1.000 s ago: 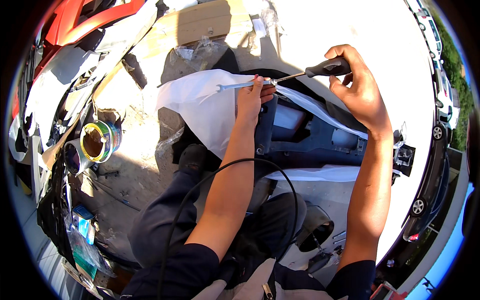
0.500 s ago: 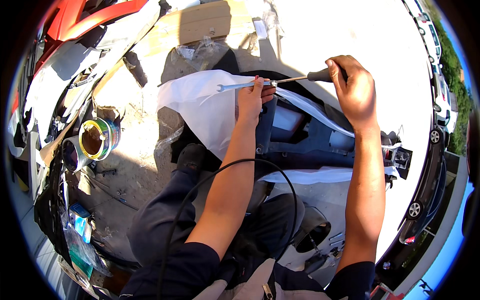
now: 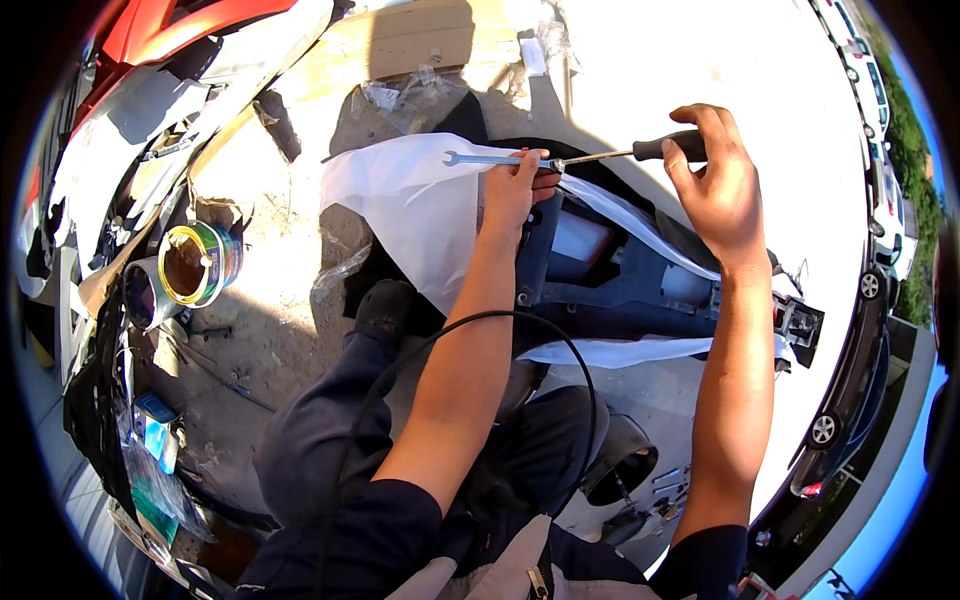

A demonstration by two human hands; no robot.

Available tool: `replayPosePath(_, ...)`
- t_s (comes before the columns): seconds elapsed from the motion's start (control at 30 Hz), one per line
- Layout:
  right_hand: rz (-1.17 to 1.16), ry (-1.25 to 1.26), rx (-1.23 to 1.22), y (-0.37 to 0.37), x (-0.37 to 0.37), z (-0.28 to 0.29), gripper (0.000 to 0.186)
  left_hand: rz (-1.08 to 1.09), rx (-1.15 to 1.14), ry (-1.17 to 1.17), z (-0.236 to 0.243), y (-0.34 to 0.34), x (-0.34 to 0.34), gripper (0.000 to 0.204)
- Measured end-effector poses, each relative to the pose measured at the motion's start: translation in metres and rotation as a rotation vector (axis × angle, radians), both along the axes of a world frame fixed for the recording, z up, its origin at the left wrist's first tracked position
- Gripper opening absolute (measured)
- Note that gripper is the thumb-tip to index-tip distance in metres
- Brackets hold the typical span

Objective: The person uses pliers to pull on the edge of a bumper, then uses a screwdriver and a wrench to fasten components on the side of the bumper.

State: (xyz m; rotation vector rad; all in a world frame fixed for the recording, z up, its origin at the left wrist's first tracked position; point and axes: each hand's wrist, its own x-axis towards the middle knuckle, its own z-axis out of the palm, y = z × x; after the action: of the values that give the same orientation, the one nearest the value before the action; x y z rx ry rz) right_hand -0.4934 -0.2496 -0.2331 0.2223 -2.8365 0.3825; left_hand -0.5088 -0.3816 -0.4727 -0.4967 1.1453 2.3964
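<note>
My left hand [image 3: 511, 190] is closed on a combination wrench [image 3: 480, 159], its open end pointing left and its ring end to the right. In my right hand [image 3: 732, 190] is a screwdriver with a black handle [image 3: 650, 149], loosely held between thumb and fingers. The screwdriver's metal shaft [image 3: 600, 156] runs left, and its tip meets the wrench's ring end. What the tip and ring sit on is too small to make out. Both hands are over the far edge of a long dark plastic part [image 3: 620, 314], with white sheeting [image 3: 410, 185] around it.
An open tin [image 3: 195, 264] and a grey can [image 3: 143, 295] stand at the left beside scrap panels. Cardboard [image 3: 430, 40] and clear plastic [image 3: 410, 100] lie beyond. Loose tools [image 3: 665, 487] lie at lower right. A black cable [image 3: 520, 314] arcs across my lap. Parked cars [image 3: 838, 400] line the right.
My right hand has shifted slightly right, its fingers looser and more spread around the screwdriver handle. The wrench and screwdriver appear slightly farther right, as the whole view has shifted a little.
</note>
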Motion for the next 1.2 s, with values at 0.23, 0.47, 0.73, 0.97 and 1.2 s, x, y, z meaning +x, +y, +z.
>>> replayPosePath(0.23,-0.051,0.023,0.083,0.003,0.004,-0.005,0.014,-0.127,-0.272,0.087,0.008,-0.008,-0.017,0.026)
replayPosePath(0.47,-0.097,0.013,-0.238,0.010,0.001,-0.014,0.018,-0.201,-0.288,0.214,0.001,-0.008,-0.011,0.019)
replayPosePath(0.73,-0.126,0.166,-0.218,0.016,-0.005,-0.025,0.026,-0.380,-0.391,0.344,0.010,-0.014,-0.019,0.022)
replayPosePath(0.97,-0.076,-0.182,-0.289,0.010,-0.024,-0.036,0.018,-0.322,-0.405,0.414,0.003,-0.015,-0.018,0.017)
replayPosePath(1.2,-0.256,-0.566,0.151,-0.020,-0.015,-0.133,0.031,-0.270,-0.379,0.458,0.002,-0.012,-0.013,0.017)
